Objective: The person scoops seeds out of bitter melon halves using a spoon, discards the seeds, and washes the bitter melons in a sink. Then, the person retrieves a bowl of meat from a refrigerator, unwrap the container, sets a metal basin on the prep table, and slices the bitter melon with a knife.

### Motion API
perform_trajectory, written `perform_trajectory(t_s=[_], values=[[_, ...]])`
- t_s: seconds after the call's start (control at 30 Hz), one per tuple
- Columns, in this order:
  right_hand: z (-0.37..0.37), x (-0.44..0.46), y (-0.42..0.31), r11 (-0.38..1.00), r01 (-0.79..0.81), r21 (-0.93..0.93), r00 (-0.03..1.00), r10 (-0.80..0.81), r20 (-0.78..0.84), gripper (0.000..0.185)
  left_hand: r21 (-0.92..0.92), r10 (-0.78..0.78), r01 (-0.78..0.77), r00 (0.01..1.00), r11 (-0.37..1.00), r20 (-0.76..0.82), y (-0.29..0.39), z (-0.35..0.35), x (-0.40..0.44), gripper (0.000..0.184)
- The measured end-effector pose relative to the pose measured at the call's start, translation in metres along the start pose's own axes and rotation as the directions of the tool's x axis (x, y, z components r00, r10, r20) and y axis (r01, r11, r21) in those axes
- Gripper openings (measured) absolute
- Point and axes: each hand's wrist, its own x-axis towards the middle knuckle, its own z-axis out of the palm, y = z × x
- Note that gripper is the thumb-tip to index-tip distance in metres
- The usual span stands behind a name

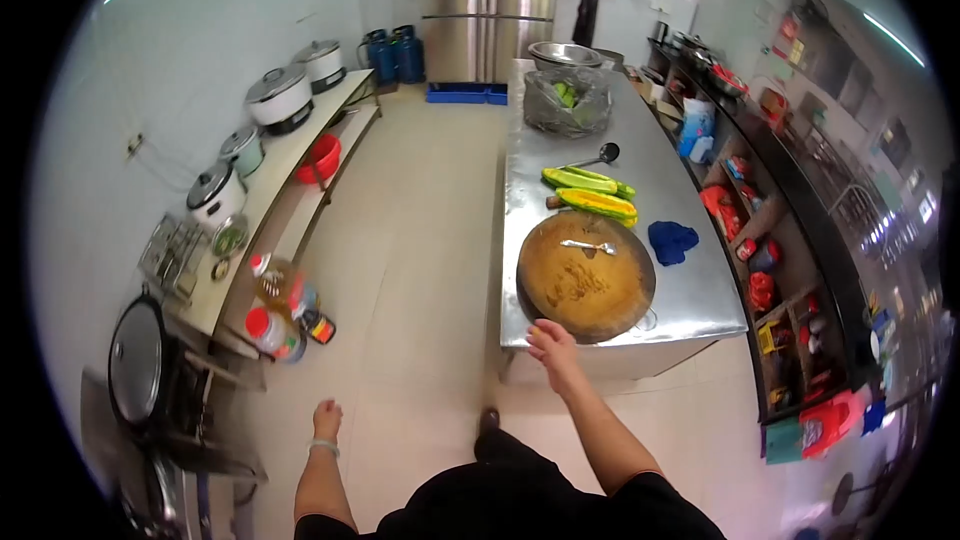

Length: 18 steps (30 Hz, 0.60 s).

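Note:
My right hand (552, 348) is at the near edge of the steel table (690, 305), just in front of the round wooden chopping board (580, 290). Its fingers are loosely bent and apart, and I see nothing held in them. Over the floor on the left hangs my left hand (327, 420), its fingers curled in with nothing visible inside. A metal peeler-like tool (588, 246) lies on the board. Behind the board are cut green gourd pieces with yellow flesh (597, 203), a black ladle (608, 152) and, to the right, a blue cloth (672, 242).
A grey plastic bag of greens (568, 100) and a steel basin (564, 55) stand farther back on the table. Rice cookers (280, 98) line the left bench; oil bottles (275, 280) stand on the floor beside it. Shelves (770, 270) run along the right.

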Motion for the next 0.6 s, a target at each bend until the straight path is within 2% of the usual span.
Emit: perform_trajectory(t_s=[0.07,0.1,0.17,0.2,0.23,0.27,0.3,0.33,0.37,0.43,0.47,0.5,0.53,0.57,0.6], values=[[-0.011,0.046,-0.011,1.0,-0.009,0.026,0.996,0.012,-0.089,0.031,-0.123,0.176,-0.168,0.983,0.978,0.059,0.092,0.031,0.049,0.034],[-0.019,0.074,-0.012,0.999,0.026,0.045,0.993,-0.021,-0.113,0.03,-0.108,0.169,-0.161,0.983,0.981,0.074,0.119,0.048,0.064,0.034],[-0.031,0.12,-0.026,0.994,0.066,0.09,0.985,-0.05,-0.166,0.03,-0.177,0.321,-0.29,0.93,0.94,0.181,0.175,0.083,0.093,0.034],[-0.031,0.143,-0.037,0.995,0.082,0.061,0.976,-0.068,-0.206,0.031,-0.157,0.315,-0.283,0.914,0.946,0.254,0.184,0.105,0.109,0.034],[-0.025,0.161,-0.037,0.995,0.086,0.053,0.964,-0.07,-0.256,0.032,-0.111,0.298,-0.277,0.894,0.954,0.333,0.178,0.114,0.129,0.034],[-0.023,0.18,-0.038,0.993,0.077,0.09,0.957,-0.048,-0.287,0.032,0.043,0.308,-0.371,0.826,0.928,0.473,0.175,0.121,0.143,0.036],[-0.021,0.202,-0.046,0.989,0.148,0.004,0.941,-0.139,-0.308,0.03,0.168,0.285,-0.466,0.747,0.869,0.601,0.168,0.124,0.158,0.038],[-0.019,0.221,-0.053,0.972,0.218,-0.091,0.916,-0.236,-0.324,0.028,0.216,0.218,-0.525,0.643,0.823,0.734,0.145,0.124,0.187,0.041],[-0.014,0.238,-0.061,0.974,0.213,-0.083,0.907,-0.228,-0.355,0.028,0.378,0.113,-0.595,0.625,0.709,0.772,0.149,0.119,0.191,0.041],[-0.005,0.263,-0.078,0.961,0.27,-0.063,0.849,-0.268,-0.456,0.03,0.613,-0.211,-0.392,0.7,0.686,0.683,0.158,0.099,0.197,0.041],[-0.009,0.281,-0.08,0.961,0.27,-0.063,0.834,-0.266,-0.483,0.03,0.483,-0.351,-0.01,0.674,0.875,0.65,0.137,0.083,0.22,0.04],[-0.015,0.294,-0.079,0.948,0.307,-0.077,0.787,-0.299,-0.54,0.031,0.293,-0.479,0.386,0.597,0.874,0.644,0.132,0.071,0.244,0.04],[-0.02,0.309,-0.077,0.934,0.344,-0.09,0.732,-0.328,-0.597,0.033,0.324,-0.484,0.363,0.587,0.874,0.648,0.153,0.074,0.274,0.04],[-0.024,0.321,-0.077,0.935,0.346,-0.081,0.707,-0.316,-0.633,0.033,0.486,-0.344,-0.118,0.563,0.866,0.751,0.174,0.073,0.305,0.035],[-0.026,0.327,-0.078,0.934,0.356,-0.032,0.68,-0.282,-0.677,0.036,0.492,-0.255,-0.57,0.446,0.658,0.858,0.189,0.066,0.331,0.031]])
